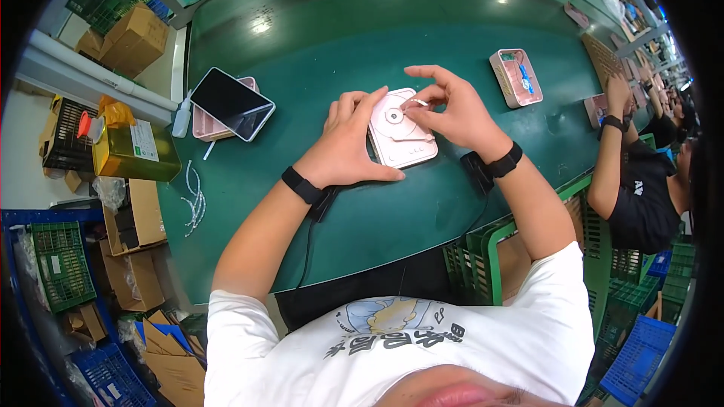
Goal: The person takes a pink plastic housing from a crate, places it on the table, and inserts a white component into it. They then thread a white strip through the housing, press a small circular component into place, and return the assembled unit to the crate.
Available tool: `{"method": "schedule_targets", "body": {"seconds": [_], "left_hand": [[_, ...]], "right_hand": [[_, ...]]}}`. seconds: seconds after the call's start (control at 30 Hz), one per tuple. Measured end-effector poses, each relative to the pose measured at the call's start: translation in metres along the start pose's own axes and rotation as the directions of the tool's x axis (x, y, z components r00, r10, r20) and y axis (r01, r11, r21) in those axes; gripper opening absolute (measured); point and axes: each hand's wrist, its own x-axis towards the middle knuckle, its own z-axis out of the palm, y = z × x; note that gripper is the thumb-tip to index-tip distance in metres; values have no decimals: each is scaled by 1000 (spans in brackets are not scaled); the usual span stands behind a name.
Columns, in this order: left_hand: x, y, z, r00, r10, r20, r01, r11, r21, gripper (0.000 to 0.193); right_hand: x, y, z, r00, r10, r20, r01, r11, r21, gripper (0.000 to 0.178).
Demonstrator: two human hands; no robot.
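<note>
On the green table in front of me lies a pale pink, record-player-shaped device (405, 149) with rounded corners, a round white hub and a thin arm shape on its face. My left hand (345, 142) grips its left side, with the fingers at the far corner and the thumb along the near edge. Over the hub, my right hand (458, 114) has thumb and forefinger pinched together, other fingers raised. A bit of something thin and white shows at that pinch, too small to name. Both wrists wear black bands with cords.
At left, a phone (233, 103) rests on a pink case (207, 125), near white cable strands (195, 203) and a yellow-green can (136, 152). An open pink case (516, 78) with blue wires lies at right. A co-worker's arm (609, 128) reaches in farther right.
</note>
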Motion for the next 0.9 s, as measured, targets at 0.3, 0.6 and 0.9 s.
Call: {"method": "schedule_targets", "body": {"seconds": [0.3, 0.6, 0.9], "left_hand": [[4, -3, -2, 999, -26, 30, 26, 1000, 2, 131], [29, -6, 10, 941, -99, -323, -4, 953, -304, 29], [17, -1, -11, 952, -13, -307, 28, 999, 44, 17]], "right_hand": [[-3, -9, 22, 990, -35, -140, 12, 986, -164, 56], [-3, -3, 20, 984, -156, -82, 136, 968, -212, 50], [-7, -12, 6, 951, -280, 133, 310, 855, -416, 43]]}}
